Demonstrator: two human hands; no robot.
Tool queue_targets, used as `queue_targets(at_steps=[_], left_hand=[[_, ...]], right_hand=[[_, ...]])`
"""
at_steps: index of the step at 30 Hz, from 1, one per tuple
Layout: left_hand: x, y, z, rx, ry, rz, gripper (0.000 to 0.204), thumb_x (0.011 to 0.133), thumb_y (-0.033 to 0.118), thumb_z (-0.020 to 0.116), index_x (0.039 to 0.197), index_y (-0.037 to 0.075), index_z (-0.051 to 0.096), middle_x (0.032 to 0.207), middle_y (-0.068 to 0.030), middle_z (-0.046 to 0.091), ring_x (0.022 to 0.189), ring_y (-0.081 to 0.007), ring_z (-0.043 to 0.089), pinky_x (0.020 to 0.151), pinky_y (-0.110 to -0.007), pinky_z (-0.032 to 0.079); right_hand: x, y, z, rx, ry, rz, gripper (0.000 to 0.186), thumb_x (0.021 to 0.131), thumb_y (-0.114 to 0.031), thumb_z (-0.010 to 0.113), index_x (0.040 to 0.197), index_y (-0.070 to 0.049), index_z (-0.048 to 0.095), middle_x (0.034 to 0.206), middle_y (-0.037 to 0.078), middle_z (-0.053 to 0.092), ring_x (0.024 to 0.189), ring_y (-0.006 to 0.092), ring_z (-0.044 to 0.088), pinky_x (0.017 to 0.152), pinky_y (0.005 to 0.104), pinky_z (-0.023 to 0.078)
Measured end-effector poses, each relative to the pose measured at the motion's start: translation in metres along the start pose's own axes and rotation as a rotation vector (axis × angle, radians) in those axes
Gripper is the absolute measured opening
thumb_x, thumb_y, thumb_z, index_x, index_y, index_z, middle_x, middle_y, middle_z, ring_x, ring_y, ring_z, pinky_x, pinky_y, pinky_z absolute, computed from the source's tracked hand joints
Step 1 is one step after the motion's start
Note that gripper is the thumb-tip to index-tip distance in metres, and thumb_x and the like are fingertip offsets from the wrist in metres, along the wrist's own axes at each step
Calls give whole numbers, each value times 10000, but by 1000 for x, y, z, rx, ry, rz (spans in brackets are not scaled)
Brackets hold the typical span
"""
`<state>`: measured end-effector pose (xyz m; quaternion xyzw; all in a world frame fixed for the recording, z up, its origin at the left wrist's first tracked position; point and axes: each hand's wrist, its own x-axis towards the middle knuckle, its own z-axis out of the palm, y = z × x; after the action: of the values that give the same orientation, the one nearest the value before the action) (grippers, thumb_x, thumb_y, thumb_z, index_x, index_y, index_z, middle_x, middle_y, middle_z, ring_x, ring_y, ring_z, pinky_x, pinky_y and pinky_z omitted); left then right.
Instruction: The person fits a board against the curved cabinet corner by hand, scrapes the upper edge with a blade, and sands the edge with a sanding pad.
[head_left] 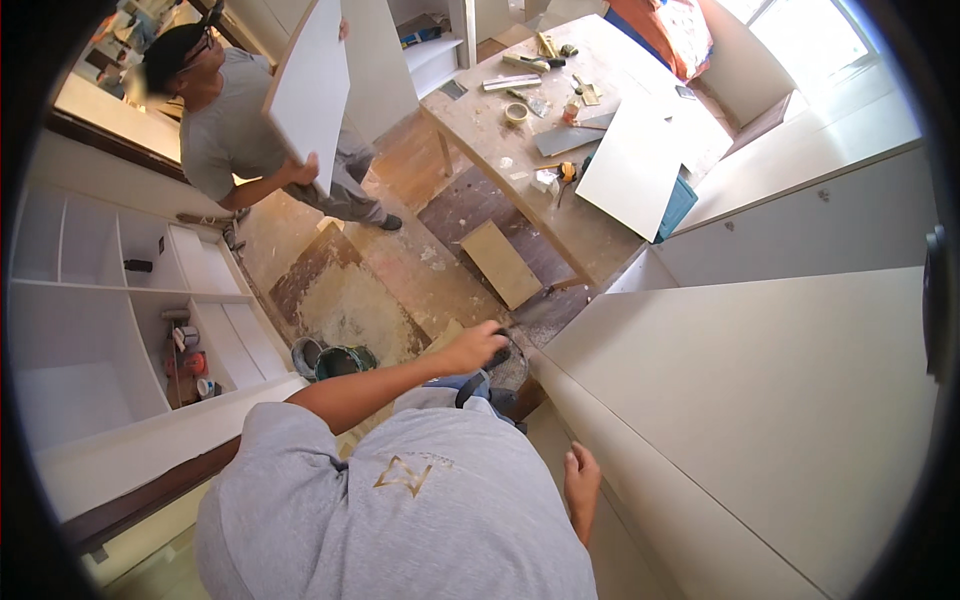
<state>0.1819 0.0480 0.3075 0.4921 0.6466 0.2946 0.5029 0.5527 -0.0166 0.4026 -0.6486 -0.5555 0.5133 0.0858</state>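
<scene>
In front of my waist, my left hand [474,349] is closed around something dark, mostly hidden by the fingers and slightly blurred. A bucket [512,372] appears just beyond and below it. My right hand [581,486] hangs low beside the white cabinet [690,470], with its fingers loosely curled and nothing visible in them. Along my right side runs the cabinet's broad pale top panel [760,370]. At the upper left, a co-worker [235,125] in a grey shirt holds a white board [312,95] upright with both hands.
A worktable [470,115] ahead carries tape, hand tools and a white panel [632,160]. Dark buckets [340,362] stand on the stained floor. White shelving [85,350] on the left holds bottles and small items. A tan board [502,264] lies near the table.
</scene>
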Motion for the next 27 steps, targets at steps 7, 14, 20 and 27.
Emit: queue_targets(at_steps=[7, 14, 20, 27], left_hand=[[-21, -102, -58, -65, 4, -580, 305, 1050, 325, 508, 1165, 49, 571, 824, -64, 594, 614, -148, 576, 533, -320, 483], [-45, -49, -72, -253, 37, -677, 269, 1055, 343, 520, 1034, 76, 555, 753, -26, 541, 587, -137, 538, 529, -301, 457], [-13, -51, -53, -65, -51, -498, 249, 1065, 314, 507, 1007, 81, 571, 806, -26, 545, 603, -110, 526, 531, -273, 446], [127, -101, -11, 404, -176, 103, 263, 1028, 263, 566, 1111, 17, 606, 912, -137, 616, 869, -297, 616, 816, -409, 502]], right_hand=[[-14, 77, 3, -187, 302, 144, 427, 1000, -182, 639, 1348, 63, 604, 1269, 243, 691, 1151, 329, 684, 986, 411, 528], [7, 68, 2, 51, 365, 173, 341, 1014, -174, 629, 1244, 73, 676, 1161, 237, 730, 1077, 322, 708, 970, 404, 538], [4, 81, 9, -50, 474, 98, 286, 1020, -151, 611, 1152, 78, 720, 1149, 225, 735, 1059, 312, 711, 954, 404, 549], [2, 105, 24, -84, 653, -131, 212, 1002, -99, 639, 1099, 57, 744, 1115, 199, 755, 1042, 311, 716, 950, 405, 541]])
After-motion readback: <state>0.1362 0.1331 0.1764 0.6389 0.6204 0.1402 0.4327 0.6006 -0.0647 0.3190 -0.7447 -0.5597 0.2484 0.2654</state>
